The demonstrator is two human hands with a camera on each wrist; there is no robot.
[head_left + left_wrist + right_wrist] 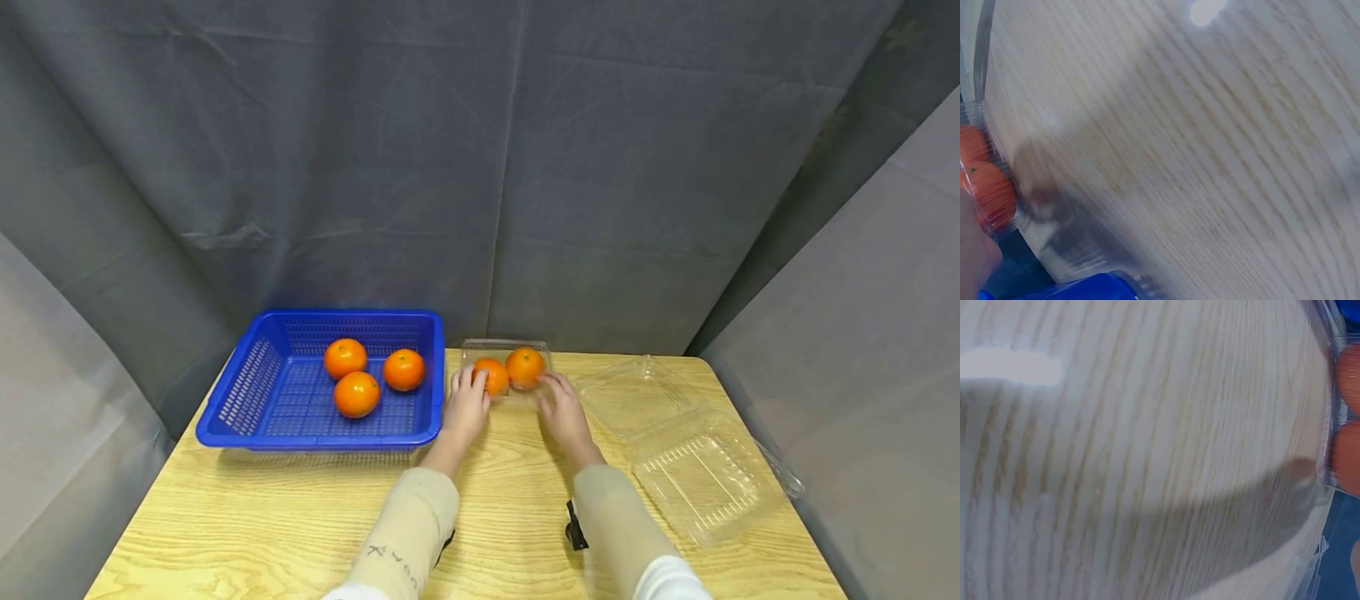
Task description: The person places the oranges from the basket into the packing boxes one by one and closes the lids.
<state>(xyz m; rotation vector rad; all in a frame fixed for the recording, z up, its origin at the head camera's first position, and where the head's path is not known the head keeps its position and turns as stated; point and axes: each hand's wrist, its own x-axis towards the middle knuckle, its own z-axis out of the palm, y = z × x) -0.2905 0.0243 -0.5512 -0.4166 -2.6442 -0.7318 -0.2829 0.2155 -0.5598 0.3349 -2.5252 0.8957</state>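
Observation:
A clear plastic box (504,344) stands at the table's back edge, with two oranges side by side in it. My left hand (467,408) is at the box's left end, its fingers covering part of the left orange (493,379). Whether those fingers grip the orange or only touch it cannot be seen. At the other end, my right hand (564,415) has its fingertips beside the right orange (524,367), fingers loosely extended. Both oranges also appear at the edge of each wrist view, where the fingers are mostly out of frame.
Left of the box, a blue plastic basket (318,440) holds three oranges (357,395). More clear plastic boxes (705,475) lie open on the right part of the wooden table (510,517). Grey curtains (390,167) hang behind the table.

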